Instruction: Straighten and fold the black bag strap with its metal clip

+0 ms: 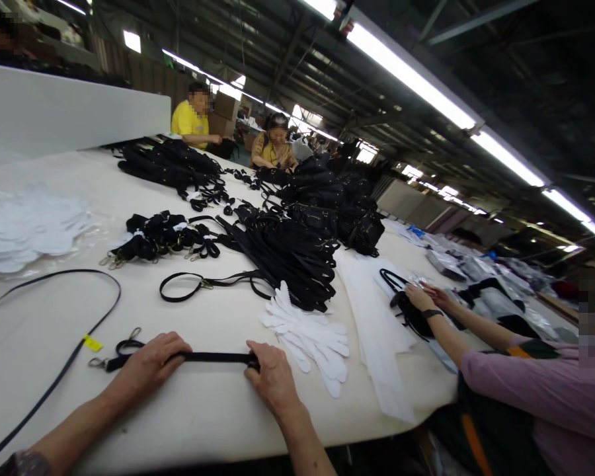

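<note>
A black strap (218,357) is stretched level just above or on the table between my hands. My left hand (151,365) grips it toward its left part, where metal swivel hooks (98,362) and a small loop stick out. My right hand (274,378) pinches the other end, and its fingers partly hide the strap there. Close to my right hand lies a fanned stack of white scallop-edged pieces (307,334). Beyond my hands another black strap (181,287) lies in a loop. A thin dark cord or tape (69,362) with a yellow tag curves to the left.
A heap of black straps (282,254) and bundled straps with clips (163,238) lie farther back. White pieces in clear plastic (27,228) are at left. A co-worker's hands (424,299) handle a black item at right. Two other people sit across the table (218,416).
</note>
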Available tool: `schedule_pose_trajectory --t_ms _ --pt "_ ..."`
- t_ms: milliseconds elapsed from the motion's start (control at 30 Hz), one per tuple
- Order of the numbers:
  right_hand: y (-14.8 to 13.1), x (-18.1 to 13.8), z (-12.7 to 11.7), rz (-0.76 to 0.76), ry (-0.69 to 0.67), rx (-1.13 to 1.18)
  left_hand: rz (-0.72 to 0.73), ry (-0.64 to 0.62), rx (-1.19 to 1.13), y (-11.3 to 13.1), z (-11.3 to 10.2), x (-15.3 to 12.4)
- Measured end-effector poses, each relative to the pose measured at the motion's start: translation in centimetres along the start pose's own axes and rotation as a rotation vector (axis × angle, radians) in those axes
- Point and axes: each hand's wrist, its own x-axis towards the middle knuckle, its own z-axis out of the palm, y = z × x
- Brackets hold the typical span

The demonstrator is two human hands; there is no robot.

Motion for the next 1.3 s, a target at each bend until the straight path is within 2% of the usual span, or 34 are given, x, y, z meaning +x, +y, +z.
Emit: schedule_pose_trajectory --t_ms 100,300,533,667,967,1067,1200,1233,1300 --pt "1.0 0.5 0.0 0.049 0.049 0.025 0.003 -0.012 -0.014 -0.1 -0.1 -0.1" --pt "1.2 1.3 -0.2 0.026 0.031 0.016 -0.010 -0.042 -0.005 0.3 -0.3 -0.2" --pt "1.2 1.2 0.8 -0.041 0.096 -0.166 -0.064 -0.084 0.087 2.3 -0.9 0.3" --pt "1.5 1.2 0.9 -0.084 0.087 -0.201 -0.042 -0.090 0.132 3.7 -1.0 0.5" --pt "1.3 1.5 0.5 -0.112 0.048 -0.250 -0.004 -0.046 0.106 6.3 1.7 2.5" --pt "0.6 0.9 -0.4 -0.102 0.097 -0.174 0.001 -0.031 0.100 6.1 2.3 2.7" --pt "-1.2 -1.7 -1.1 -0.016 0.266 -0.053 0.014 0.000 0.100 5.4 2.8 2.5" --pt "-1.7 -2.5 -1.0 0.017 0.267 -0.026 0.024 0.015 0.104 5.2 2.9 2.5" --pt "-2.9 -3.9 -0.3 0.087 0.171 0.025 0.049 0.047 0.116 4.8 3.2 2.4"
